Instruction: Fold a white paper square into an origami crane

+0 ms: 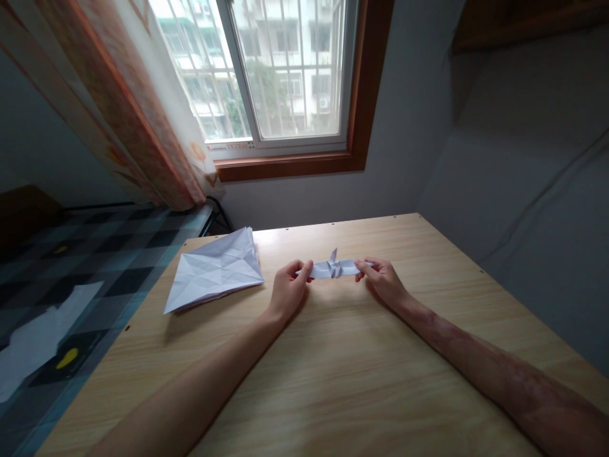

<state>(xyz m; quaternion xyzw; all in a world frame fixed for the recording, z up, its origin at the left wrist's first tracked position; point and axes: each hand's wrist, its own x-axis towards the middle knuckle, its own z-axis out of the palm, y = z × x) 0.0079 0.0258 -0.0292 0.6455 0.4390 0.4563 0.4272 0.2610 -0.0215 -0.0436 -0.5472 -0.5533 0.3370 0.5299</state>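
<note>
A small folded piece of white paper (pixel 335 269) stretches between my two hands over the wooden table (pixel 295 381). It looks like an origami figure, with a flat strip to each side and a pointed flap standing up from its middle. My left hand (pixel 288 289) pinches the left end between thumb and fingers. At the opposite end, my right hand (pixel 383 281) pinches the strip in the same way. Left of my left hand lies a stack of creased white paper sheets (pixel 216 270), its corners lifted a little off the tabletop.
A bed with a checked cover (pixel 114 254) stands left of the table, with a loose piece of white paper (pixel 47 336) on it. Behind the table are a barred window (pixel 295 76) and a patterned curtain (pixel 104 89). A wall (pixel 533 165) borders the right side.
</note>
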